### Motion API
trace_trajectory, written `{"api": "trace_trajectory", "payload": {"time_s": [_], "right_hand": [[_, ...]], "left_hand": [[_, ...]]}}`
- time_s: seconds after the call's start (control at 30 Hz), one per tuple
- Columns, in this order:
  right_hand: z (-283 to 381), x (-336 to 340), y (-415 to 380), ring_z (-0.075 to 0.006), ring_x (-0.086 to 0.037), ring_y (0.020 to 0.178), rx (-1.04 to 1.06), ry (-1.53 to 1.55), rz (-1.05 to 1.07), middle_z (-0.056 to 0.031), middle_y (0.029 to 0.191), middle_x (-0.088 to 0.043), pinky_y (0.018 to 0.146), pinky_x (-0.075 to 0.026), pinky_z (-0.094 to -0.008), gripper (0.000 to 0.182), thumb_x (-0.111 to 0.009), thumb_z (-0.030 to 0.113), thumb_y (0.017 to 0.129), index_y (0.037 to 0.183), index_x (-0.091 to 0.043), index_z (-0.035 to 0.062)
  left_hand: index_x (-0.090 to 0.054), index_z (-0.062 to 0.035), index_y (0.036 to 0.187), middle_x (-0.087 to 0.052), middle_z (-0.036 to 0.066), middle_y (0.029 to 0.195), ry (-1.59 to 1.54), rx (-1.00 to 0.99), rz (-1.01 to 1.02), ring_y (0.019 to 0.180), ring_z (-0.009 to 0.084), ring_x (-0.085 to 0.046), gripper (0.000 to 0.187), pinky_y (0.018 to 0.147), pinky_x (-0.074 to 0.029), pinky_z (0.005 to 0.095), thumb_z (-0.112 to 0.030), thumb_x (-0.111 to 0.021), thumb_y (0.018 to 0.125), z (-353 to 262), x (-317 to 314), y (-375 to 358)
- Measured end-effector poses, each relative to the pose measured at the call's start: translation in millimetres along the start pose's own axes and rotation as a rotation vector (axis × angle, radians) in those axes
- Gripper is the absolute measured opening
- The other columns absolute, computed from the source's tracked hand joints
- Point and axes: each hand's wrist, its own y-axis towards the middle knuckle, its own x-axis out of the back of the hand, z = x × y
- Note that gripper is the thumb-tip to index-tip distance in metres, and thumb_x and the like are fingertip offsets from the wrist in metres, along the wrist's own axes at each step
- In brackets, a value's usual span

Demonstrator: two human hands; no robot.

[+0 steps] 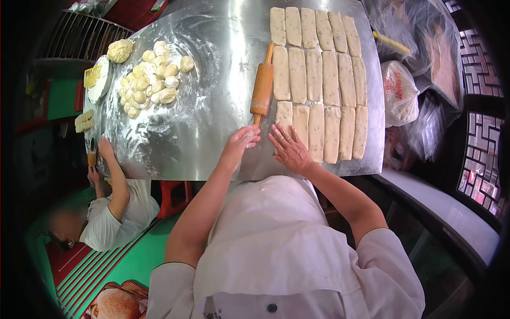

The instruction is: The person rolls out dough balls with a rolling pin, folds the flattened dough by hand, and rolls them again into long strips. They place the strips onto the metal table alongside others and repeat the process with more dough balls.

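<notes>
Several flat, dark-speckled dough strips [315, 74] lie in three rows on the right of the steel table. My right hand [291, 150] is palm down with its fingers spread, over the near ends of the leftmost strips in the front row. A wooden rolling pin [262, 87] rests along the left side of the strips. Just below its near handle is my left hand [241, 144], turned on its side with loosely bent fingers and nothing visible in it. Whether its fingertips touch the handle is hard to tell.
Floured dough balls [141, 84] are heaped on the left of the steel table [223, 69], with a larger dough lump [120, 51] behind. A co-worker [119, 212] at the left edge holds a wooden-handled tool [92, 154]. Plastic bags [399, 94] stand off the right edge.
</notes>
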Motion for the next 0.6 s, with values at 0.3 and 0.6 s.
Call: {"api": "trace_trajectory", "payload": {"time_s": [0.3,0.6], "right_hand": [[37,21,73,-0.0183,-0.069,0.072,-0.713,0.793,-0.026,-0.0108,0.089,-0.07,0.055,-0.051,-0.0342,0.046,-0.061,0.034,0.093,0.116,-0.052,-0.0044],[57,-4,116,-0.0182,-0.066,0.053,-1.019,0.945,0.096,-0.01,0.066,-0.067,0.047,-0.053,-0.0296,0.024,-0.057,0.021,0.088,0.092,-0.056,-0.0023]], "left_hand": [[-0.056,0.0002,0.126,-0.064,0.012,0.113,-0.074,-0.072,-0.214,0.099,0.0176,-0.062,0.035,0.089,-0.046,0.0316,-0.021,-0.049,0.099,1,96,-34],[-0.057,-0.0002,0.123,-0.065,0.011,0.108,-0.113,-0.111,-0.429,0.091,0.0159,-0.063,0.032,0.082,-0.049,0.0297,-0.018,-0.05,0.098,-17,235,-38]]}}
